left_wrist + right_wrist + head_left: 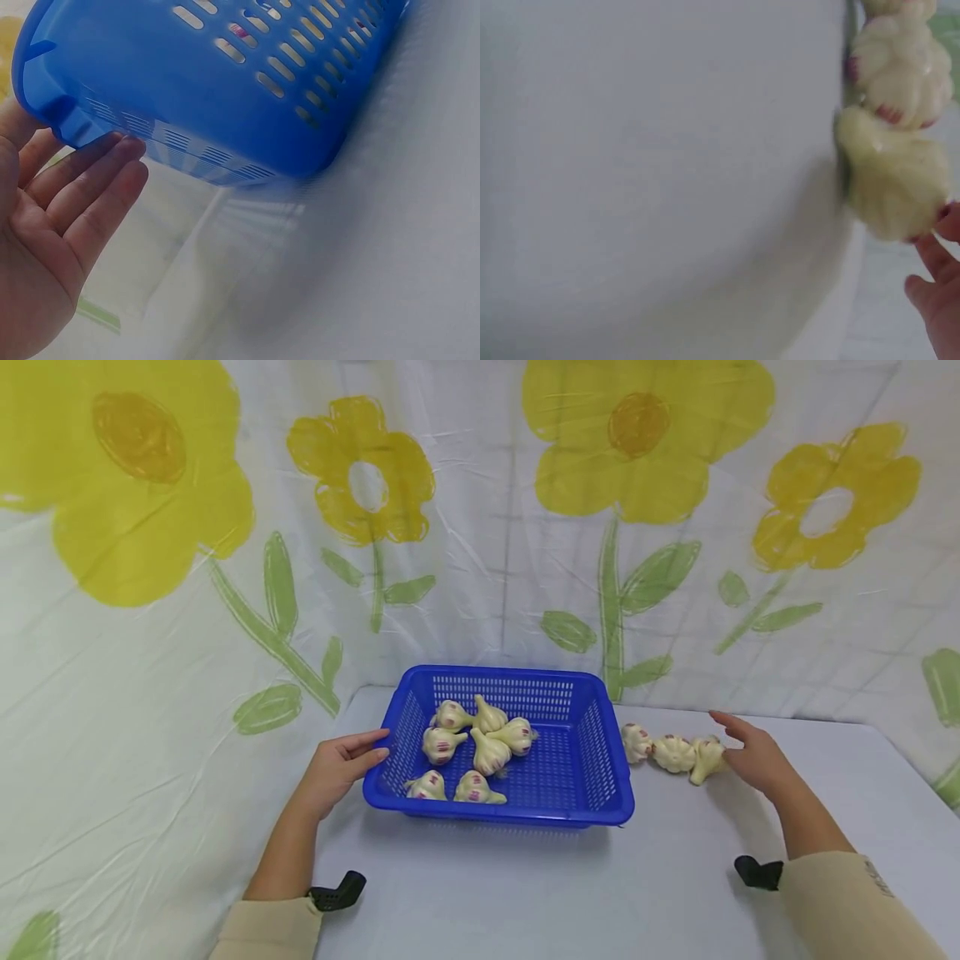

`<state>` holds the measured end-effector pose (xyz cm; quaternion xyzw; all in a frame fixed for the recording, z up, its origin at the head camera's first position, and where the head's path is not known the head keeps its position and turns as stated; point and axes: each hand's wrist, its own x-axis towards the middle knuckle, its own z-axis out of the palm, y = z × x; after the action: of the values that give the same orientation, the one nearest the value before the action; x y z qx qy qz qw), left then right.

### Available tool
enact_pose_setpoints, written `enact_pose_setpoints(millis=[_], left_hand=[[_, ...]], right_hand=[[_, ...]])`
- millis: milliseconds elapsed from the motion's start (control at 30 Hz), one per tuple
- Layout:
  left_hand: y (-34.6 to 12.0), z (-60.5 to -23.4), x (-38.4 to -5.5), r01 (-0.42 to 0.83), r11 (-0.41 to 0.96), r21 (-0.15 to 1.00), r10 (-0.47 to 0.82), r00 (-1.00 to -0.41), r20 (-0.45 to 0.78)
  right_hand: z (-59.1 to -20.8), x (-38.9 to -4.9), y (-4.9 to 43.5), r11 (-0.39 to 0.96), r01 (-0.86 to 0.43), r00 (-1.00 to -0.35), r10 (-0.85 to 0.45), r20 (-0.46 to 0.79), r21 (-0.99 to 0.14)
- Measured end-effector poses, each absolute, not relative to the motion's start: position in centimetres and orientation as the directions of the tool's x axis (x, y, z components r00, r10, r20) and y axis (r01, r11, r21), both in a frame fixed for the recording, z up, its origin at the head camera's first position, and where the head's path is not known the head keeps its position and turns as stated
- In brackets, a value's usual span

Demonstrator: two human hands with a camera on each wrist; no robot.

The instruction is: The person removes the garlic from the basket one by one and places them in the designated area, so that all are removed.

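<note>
Presently, hands (333, 772) (757, 762) touch: left, blue basket (495, 811); right, garlic bulb (706, 760).

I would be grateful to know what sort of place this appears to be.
Probably a small staged indoor work area: a flower-patterned curtain hangs close behind a white table, which bears a blue basket holding garlic bulbs.

Beige sleeves (847, 910), dark lettering (879, 878) on the right, black wrist pieces (339, 893)
</note>
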<state>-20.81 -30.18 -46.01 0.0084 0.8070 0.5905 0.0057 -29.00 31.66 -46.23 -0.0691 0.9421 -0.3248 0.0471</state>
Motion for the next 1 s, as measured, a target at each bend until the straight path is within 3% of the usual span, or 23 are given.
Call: enact_pose_setpoints(millis=[433, 1000], left_hand=[[-30.2, -46.1, -20.9, 0.01, 0.306, 0.952, 0.017, -1.0, 0.005], [-30.2, -45.8, -20.7, -0.015, 0.326, 0.945, 0.008, -1.0, -0.019]], right_hand=[[-40.9, -27.5, 22.1, 0.756, -0.293, -0.955, -0.259, 0.145, -0.586], [-40.9, -24.6, 10.3, 0.57, -0.496, -0.85, -0.475, 0.229, -0.655]])
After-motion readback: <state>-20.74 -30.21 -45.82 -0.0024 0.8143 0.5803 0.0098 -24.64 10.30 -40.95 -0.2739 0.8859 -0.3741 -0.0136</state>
